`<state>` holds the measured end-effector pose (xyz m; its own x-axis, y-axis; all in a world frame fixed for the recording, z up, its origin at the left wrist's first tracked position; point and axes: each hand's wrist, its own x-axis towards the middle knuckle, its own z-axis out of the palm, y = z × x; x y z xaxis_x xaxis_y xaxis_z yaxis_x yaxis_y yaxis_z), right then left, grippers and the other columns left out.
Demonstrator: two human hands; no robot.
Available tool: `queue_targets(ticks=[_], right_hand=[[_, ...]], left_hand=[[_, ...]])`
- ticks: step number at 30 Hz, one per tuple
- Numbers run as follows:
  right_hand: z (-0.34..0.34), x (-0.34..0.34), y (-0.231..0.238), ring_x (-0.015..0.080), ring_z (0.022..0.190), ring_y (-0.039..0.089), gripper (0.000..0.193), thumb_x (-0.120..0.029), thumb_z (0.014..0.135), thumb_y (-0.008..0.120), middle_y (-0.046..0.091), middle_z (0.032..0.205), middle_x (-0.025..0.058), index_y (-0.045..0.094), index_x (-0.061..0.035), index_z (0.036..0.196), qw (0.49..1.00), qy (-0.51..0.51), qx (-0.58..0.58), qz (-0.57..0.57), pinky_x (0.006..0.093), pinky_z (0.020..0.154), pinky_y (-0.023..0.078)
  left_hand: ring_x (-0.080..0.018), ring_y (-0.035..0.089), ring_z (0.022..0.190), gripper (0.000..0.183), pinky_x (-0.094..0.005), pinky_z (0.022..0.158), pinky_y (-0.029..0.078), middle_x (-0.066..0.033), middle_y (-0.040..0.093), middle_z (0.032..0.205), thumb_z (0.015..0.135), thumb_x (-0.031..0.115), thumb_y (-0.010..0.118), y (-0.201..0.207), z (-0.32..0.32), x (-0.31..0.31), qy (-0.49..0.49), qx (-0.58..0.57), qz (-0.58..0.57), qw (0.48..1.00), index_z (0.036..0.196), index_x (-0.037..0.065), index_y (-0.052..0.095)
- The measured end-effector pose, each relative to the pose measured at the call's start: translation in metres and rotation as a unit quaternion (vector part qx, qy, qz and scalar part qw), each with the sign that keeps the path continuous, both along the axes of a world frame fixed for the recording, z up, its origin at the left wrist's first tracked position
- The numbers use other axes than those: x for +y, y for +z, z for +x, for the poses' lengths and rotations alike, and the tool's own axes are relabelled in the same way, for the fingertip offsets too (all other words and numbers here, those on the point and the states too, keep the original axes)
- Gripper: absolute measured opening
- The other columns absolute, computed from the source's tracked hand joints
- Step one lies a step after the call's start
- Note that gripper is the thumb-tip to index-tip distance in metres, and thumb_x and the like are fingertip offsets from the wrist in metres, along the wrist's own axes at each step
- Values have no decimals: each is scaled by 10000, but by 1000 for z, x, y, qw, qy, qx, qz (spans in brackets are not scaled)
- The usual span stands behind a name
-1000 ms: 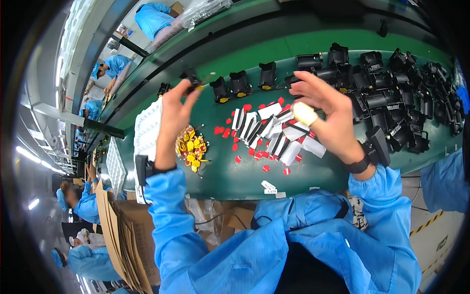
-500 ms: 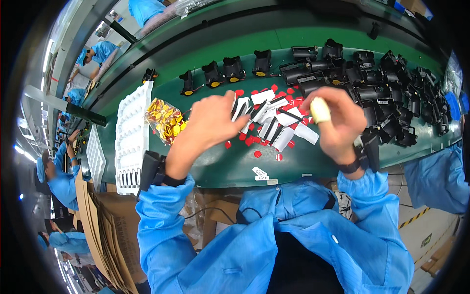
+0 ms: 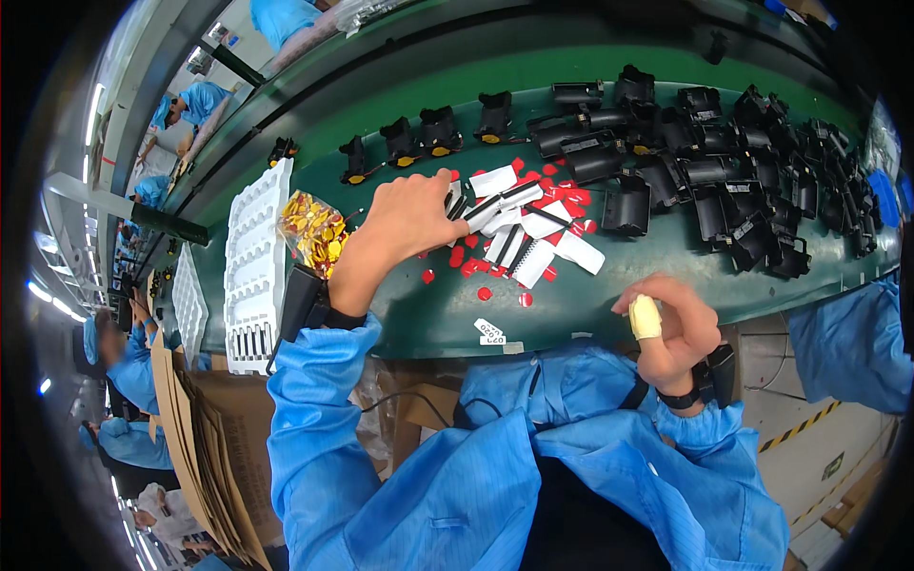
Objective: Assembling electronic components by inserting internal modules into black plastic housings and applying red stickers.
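My left hand (image 3: 405, 224) rests at the left edge of a pile of white and black strips (image 3: 514, 224). Its thumb and forefinger are closed about a few black-and-white strips (image 3: 458, 202); the other fingers are hidden behind the hand. Small red discs (image 3: 470, 267) lie under and around the pile. Over the table's near edge is my right hand (image 3: 681, 333), fingers curled in, with a pale yellow finger cot (image 3: 645, 317) on one digit. Whatever it may hold is too small or hidden to make out.
Many black plastic housings (image 3: 705, 171) crowd the right; several more (image 3: 438, 130) stand in a row behind the pile. Left are a bag of yellow parts (image 3: 314, 233) and a white moulded tray (image 3: 255, 276). White labels (image 3: 490, 331) lie by the green table's (image 3: 428, 328) front edge.
My right hand has drawn back from the right side of the pile toward me, to the table's near edge. My left hand stays at the strips. The whole view has shifted slightly.
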<state>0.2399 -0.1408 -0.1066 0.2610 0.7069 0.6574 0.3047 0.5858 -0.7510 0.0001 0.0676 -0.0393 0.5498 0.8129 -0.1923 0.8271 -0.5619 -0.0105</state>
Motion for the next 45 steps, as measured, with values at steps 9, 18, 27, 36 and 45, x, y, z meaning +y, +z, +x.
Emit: queue_targets(ticks=[9,18,27,36,45], right_hand=[[-14,-31,-36,226,703,665,218,136,770,583,675,791,161,634,92,977,994,-9,85,-69,295,654,520],[-20,-54,-41,215,685,663,218,125,776,581,669,780,155,640,78,980,990,-46,104,-82,289,641,518],[-11,-93,-60,184,705,679,201,103,810,560,667,787,128,641,71,991,972,-98,151,-149,269,638,525],[3,-141,-80,142,692,649,106,-11,829,681,662,766,71,673,2,934,950,-192,139,-203,268,631,499],[0,-249,-141,114,736,659,111,11,877,603,671,815,68,654,18,975,856,-290,303,-302,246,610,547]], left_hand=[[-432,648,856,446,-474,767,517,-260,669,893,685,298,698,-28,-6,26,34,-81,2,996,1001,-15,669],[-266,648,669,215,-369,606,480,-164,623,721,729,98,670,-21,-34,44,46,-276,-119,953,870,-58,630],[-95,555,593,54,-240,518,410,-23,550,700,765,16,598,22,-30,7,55,-499,-146,852,806,23,563],[-82,521,579,129,-216,515,407,-34,571,807,788,-11,604,24,42,-54,70,-623,-208,751,914,-4,577],[-418,660,794,276,-455,677,533,-222,670,891,740,125,662,-87,222,-262,-343,-379,-311,801,985,6,617]])
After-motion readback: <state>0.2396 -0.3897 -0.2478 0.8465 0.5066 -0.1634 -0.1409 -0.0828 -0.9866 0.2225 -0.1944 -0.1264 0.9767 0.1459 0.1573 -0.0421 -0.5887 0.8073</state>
